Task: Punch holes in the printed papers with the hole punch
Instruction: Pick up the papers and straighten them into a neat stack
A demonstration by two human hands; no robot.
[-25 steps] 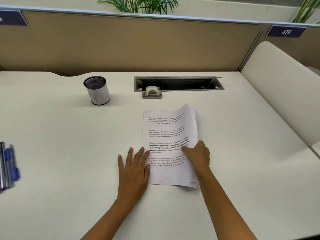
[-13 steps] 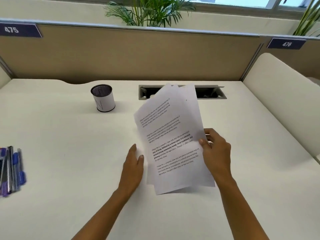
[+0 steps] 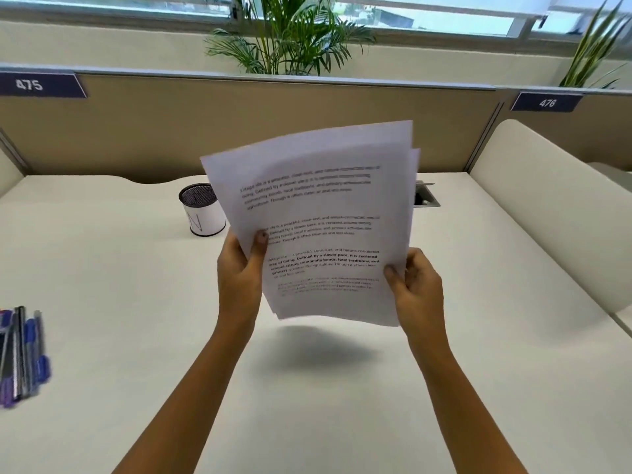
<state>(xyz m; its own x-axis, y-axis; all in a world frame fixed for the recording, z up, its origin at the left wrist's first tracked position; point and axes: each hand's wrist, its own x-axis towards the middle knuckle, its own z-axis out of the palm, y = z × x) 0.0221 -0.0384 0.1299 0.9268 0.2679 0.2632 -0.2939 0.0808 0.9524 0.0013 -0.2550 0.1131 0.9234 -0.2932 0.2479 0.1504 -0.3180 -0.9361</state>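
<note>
Lifted off the desk (image 3: 136, 302), printed papers (image 3: 325, 217) are pinched by both hands' fingers (image 3: 260, 239).

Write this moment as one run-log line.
left hand: grips papers, left edge | right hand: grips right edge | papers: held above desk | hole punch: not visible

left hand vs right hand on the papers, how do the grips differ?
Left hand holds the papers at their left edge; right hand holds the right edge. Left hand grips higher up the papers, right hand nearer the bottom corner. Shared: both pinch the papers, thumb on the printed face, holding them above the desk.
</note>
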